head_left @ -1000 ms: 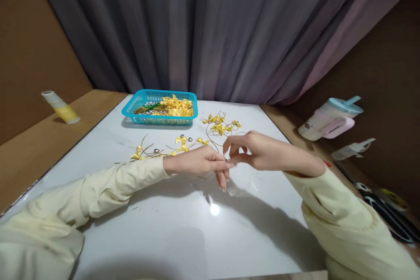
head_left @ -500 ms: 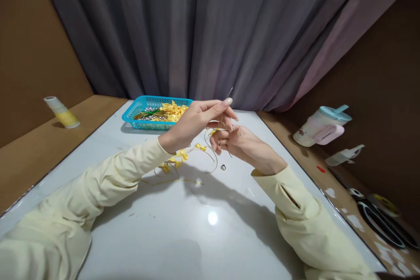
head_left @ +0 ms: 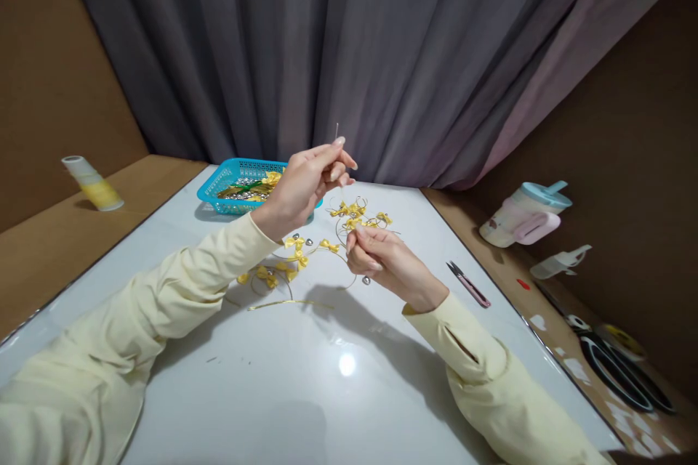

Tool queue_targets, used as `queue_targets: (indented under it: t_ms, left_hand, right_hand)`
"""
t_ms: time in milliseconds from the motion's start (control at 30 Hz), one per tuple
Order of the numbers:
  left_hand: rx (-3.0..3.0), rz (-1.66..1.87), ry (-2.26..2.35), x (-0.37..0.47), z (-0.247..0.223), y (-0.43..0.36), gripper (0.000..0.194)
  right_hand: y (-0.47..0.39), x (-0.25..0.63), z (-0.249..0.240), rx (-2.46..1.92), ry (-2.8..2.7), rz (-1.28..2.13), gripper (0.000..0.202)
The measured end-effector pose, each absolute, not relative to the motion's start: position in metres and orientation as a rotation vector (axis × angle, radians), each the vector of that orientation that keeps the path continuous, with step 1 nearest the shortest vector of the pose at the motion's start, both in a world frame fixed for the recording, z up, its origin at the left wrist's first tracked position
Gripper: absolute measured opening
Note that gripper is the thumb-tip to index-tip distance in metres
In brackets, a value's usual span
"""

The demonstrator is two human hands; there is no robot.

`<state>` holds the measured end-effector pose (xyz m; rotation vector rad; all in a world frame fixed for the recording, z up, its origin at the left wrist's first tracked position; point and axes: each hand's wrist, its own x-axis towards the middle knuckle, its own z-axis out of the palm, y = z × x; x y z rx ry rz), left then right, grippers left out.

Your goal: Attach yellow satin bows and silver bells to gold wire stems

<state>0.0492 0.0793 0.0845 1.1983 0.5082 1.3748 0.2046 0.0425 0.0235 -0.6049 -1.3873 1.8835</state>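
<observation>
My left hand (head_left: 305, 182) is raised above the table, thumb and finger pinched on a thin needle (head_left: 337, 131) that points up. Lower and to the right, my right hand (head_left: 390, 261) is closed in a pinch; whatever lies between its fingertips is too small to make out. Below and between the hands lie yellow ribbon bows (head_left: 298, 259) on thin curved wires. More bows (head_left: 353, 209) on wires sit beyond my right hand. A silver heart-shaped bead (head_left: 366, 280) rests just under that hand, and a gold wire strip (head_left: 289, 303) lies nearer me.
Behind my left hand stands a blue basket (head_left: 210, 196) holding bows and silver beads. Thread snips (head_left: 469, 285) lie on the table's right side. Along the right ledge are a tumbler (head_left: 512, 218), a small bottle (head_left: 559, 263) and large scissors (head_left: 616, 370). A yellow-white tube (head_left: 98, 185) stands left.
My hands were close together and have moved apart, the left one up and left with the needle, the right one down. The thread snips, hidden before, now show.
</observation>
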Motion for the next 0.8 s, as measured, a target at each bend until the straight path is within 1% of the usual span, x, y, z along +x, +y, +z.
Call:
queue_targets:
  t_ms: [333, 533, 800]
  left_hand:
    - [1.097, 1.349, 0.602, 0.038, 0.099, 0.090, 0.035]
    - [1.091, 1.324, 0.506, 0.041, 0.100, 0.095, 0.037]
    - [1.125, 1.279, 0.483, 0.045, 0.108, 0.099, 0.036]
  right_hand:
    - [0.033, 0.213, 0.000, -0.736, -1.438, 1.983, 0.028]
    - [0.035, 0.223, -0.006, -0.796, -1.565, 2.041, 0.029]
    - [0.038, 0.229, -0.006, -0.833, -1.739, 2.015, 0.029]
